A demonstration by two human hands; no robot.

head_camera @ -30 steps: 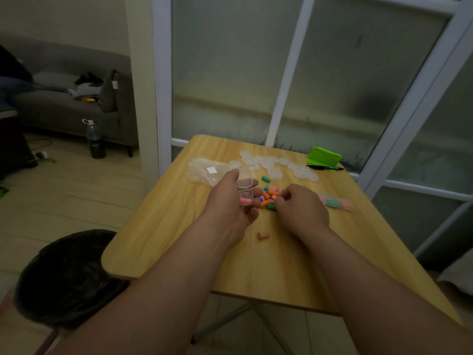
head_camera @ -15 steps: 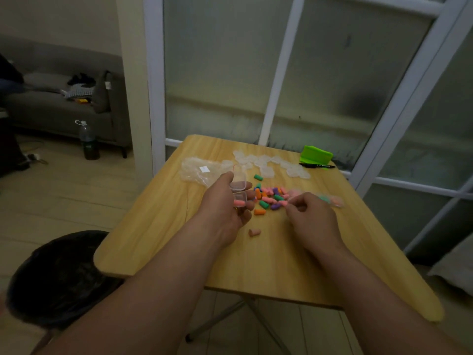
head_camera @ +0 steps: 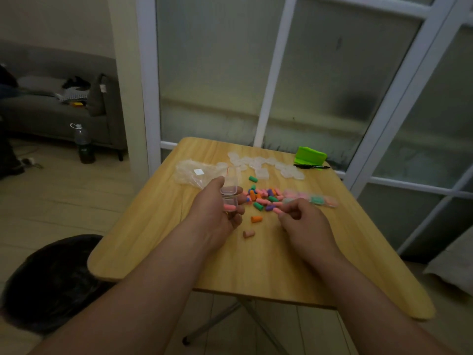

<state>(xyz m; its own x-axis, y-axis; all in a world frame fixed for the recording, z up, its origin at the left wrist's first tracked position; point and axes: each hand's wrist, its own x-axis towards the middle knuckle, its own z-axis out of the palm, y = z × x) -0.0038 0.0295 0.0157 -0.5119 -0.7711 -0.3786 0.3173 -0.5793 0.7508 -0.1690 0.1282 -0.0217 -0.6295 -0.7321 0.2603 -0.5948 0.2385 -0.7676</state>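
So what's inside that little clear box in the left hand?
One pink foam plug lies in the open clear box that the left hand holds. The hand covers its lower part, so more there cannot be seen.

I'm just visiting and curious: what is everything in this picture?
Light wooden table: one, centre.
Loose foam earplugs: many; pink, orange, green, purple; mid-table.
Small clear plastic case: one, open, in left hand, pink plug inside.
Empty clear plastic cases: many, table's far side.
Filled clear cases: a row, right of the earplugs.
Clear plastic bag: one, far left of table.
Green folded plastic piece: one, far right corner.
Black pen: one, beside it.
Dark bottle: one, floor, by grey sofa.
Black bin bag: one, floor, left of table.
Left hand: holds the open case.
Right hand: fingers pinch one pink earplug.
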